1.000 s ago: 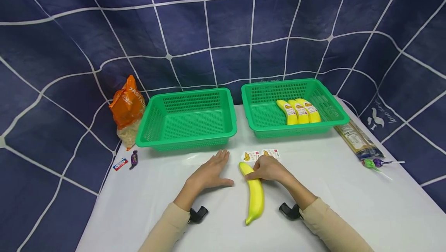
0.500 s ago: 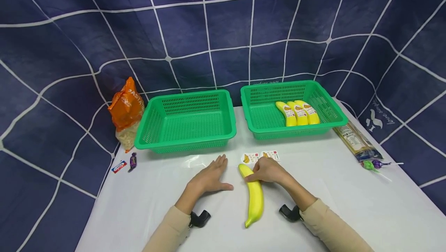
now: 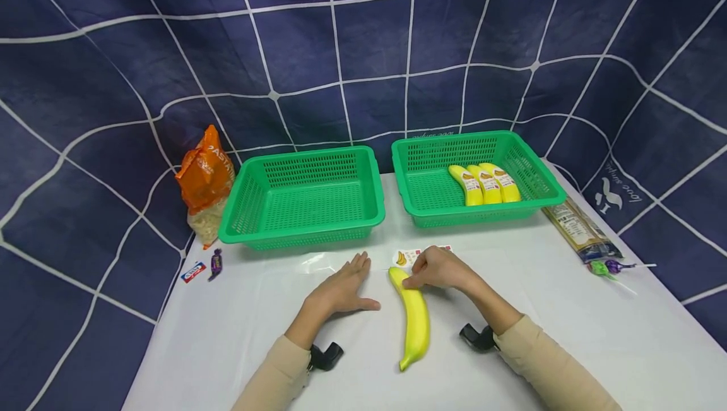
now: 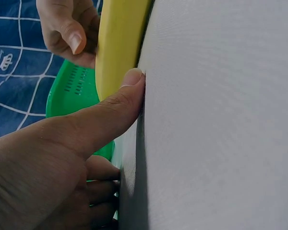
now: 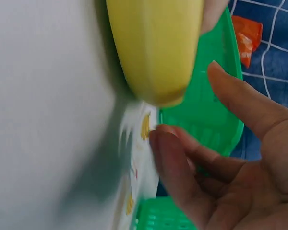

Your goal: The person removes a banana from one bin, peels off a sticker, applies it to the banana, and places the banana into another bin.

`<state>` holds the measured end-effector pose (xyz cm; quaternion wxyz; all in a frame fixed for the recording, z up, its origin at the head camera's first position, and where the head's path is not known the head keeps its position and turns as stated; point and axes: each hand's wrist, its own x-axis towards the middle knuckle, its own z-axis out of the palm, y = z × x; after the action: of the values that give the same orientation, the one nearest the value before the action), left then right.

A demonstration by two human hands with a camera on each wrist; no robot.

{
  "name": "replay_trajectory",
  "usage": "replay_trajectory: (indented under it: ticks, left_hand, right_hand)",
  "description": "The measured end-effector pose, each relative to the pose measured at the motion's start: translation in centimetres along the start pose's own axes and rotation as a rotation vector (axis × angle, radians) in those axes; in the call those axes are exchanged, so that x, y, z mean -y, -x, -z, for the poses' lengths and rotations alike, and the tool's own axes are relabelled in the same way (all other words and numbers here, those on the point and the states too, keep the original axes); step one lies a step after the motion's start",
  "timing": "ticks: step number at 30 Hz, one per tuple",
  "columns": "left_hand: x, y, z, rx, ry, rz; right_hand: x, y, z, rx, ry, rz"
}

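Observation:
A single yellow banana [image 3: 418, 329] lies lengthwise on the white table between the two hands. My left hand [image 3: 339, 290] rests flat on the table left of it, fingers spread. In the left wrist view its thumb [image 4: 103, 112] appears close to the banana [image 4: 122, 43]; touching cannot be told. At the banana's upper end is my right hand [image 3: 442, 270]. The right wrist view shows a gap between that hand's thumb and its bent fingers, apart from the banana [image 5: 153, 48]. Beyond the hand lie banana-printed labels [image 3: 406, 257], one partly hidden by it.
Two green baskets stand behind; the right basket [image 3: 417, 193] holds three labelled bananas [image 3: 484, 185], the left basket [image 3: 301, 234] nothing. Left of them stand an orange pasta bag [image 3: 207, 174] and wrapped sweets [image 3: 216, 264]. Lollipops [image 3: 613, 267] and a packet [image 3: 579, 229] lie at right.
My right hand has come away from the banana, lifting slightly up and right, and now covers more of the right label. My left hand and the banana stay in place.

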<state>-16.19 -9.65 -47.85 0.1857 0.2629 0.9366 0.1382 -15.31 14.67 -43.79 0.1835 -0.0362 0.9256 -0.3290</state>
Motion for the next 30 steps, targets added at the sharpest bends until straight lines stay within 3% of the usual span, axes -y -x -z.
replay_trajectory:
  ticks: [5,11,16,22,30]
  left_hand:
    - [0.0,-0.1,0.0,-0.013,0.01,-0.005]
    - [0.1,-0.2,-0.1,-0.038,0.001,-0.022]
    - [0.1,-0.2,-0.2,-0.03,0.012,-0.022]
    - [0.0,-0.1,-0.3,-0.012,0.027,-0.019]
    - [0.1,-0.1,-0.2,-0.014,0.021,-0.01]
  right_hand:
    - [-0.2,-0.9,1.5,-0.025,0.034,0.209]
    - [-0.1,-2.6,2.1,-0.019,0.216,0.448]
    - [0.0,-4.3,1.8,0.035,0.343,0.546]
    - [0.0,-5.9,1.3,0.062,0.395,0.675]
    - [0.2,-7.3,0.4,0.079,0.456,0.736]
